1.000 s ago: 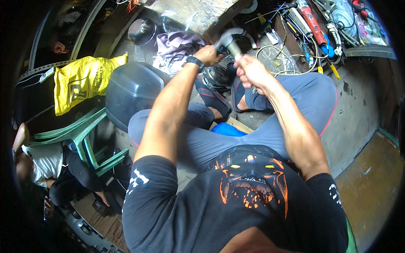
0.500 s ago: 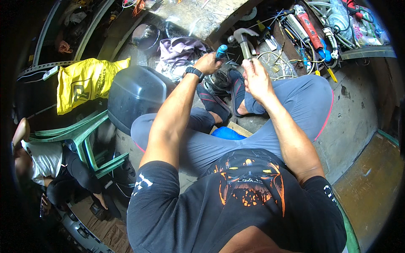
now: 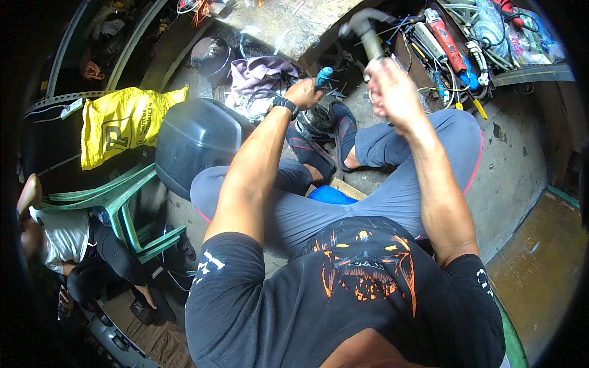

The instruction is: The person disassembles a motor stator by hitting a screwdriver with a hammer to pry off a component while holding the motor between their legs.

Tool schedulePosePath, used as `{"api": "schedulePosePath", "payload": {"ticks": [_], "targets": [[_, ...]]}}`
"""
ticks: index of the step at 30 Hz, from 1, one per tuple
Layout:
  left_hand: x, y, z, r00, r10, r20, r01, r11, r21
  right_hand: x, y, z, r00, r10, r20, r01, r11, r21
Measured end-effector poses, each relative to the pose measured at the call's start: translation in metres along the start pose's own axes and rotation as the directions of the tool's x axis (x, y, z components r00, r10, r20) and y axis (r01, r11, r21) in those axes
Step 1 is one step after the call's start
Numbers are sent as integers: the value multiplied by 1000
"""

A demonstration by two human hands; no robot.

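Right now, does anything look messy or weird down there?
Yes. A lilac towel lies crumpled, not folded, beside the left hand. Upper right, cables tangle beside the red power tool instead of coiling neatly. On the right, the grey floor has dark patches, maybe chips or stains.

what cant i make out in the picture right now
All in the head view:
Blue-topped cylindrical tool: the rest is hidden by the left hand.
Grey metal claw hammer: head smeared by blur, grip covered by the right hand, whose fingers are blurred too.
Smooth blue object: partly hidden by the grey trousers.
Person in a white top: partly lost in the dark fisheye rim.
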State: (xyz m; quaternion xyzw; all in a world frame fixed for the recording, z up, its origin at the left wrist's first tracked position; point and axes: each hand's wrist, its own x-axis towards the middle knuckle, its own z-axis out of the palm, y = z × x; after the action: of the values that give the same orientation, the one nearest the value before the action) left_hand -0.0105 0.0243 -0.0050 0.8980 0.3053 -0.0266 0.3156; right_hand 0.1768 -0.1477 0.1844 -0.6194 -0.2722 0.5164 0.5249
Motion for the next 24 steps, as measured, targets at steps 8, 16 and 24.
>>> {"api": "schedulePosePath", "payload": {"ticks": [8, 16, 24], "targets": [[4, 3, 7, 997, -72, -7, 73, 991, 112, 2, 65, 23, 966, 253, 62, -229, 939, -257], [-18, -4, -12, 996, -82, -32, 80, 995, -66, -11, 16, 16, 955, -282, -93, 266, 951, -155], [-16, 14, -19, 995, -80, 60, 81, 997, -19, -14, 53, 23, 987, -150, -57, 136, 970, -202]]}}
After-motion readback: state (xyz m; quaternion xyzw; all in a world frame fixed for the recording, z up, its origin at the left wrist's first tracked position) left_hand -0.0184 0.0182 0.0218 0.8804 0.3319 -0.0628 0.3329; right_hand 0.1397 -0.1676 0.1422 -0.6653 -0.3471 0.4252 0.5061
